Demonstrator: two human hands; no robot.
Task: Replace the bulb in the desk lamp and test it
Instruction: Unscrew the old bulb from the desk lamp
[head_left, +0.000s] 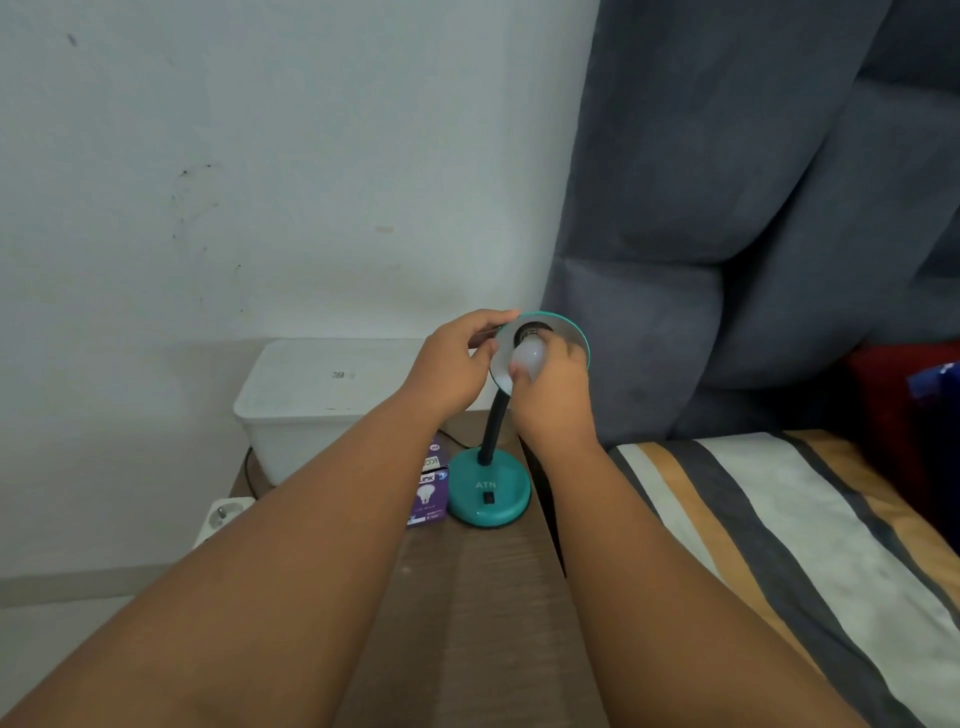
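We hold the lamp shade (574, 332) with our left hand (452, 364) while our right hand (556, 395) grips the bulb (530, 356) at the socket, so testing remains.

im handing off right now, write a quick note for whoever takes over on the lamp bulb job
Left hand: grips the rim of the lamp shade, steadying it.
Right hand: fingers around the white bulb at the socket.
Lamp base stands on the table; purple bulb box beside it.
Bulb is unlit; whether it is going in or coming out cannot be told.
Left: seat the new bulb, then test with the base switch.
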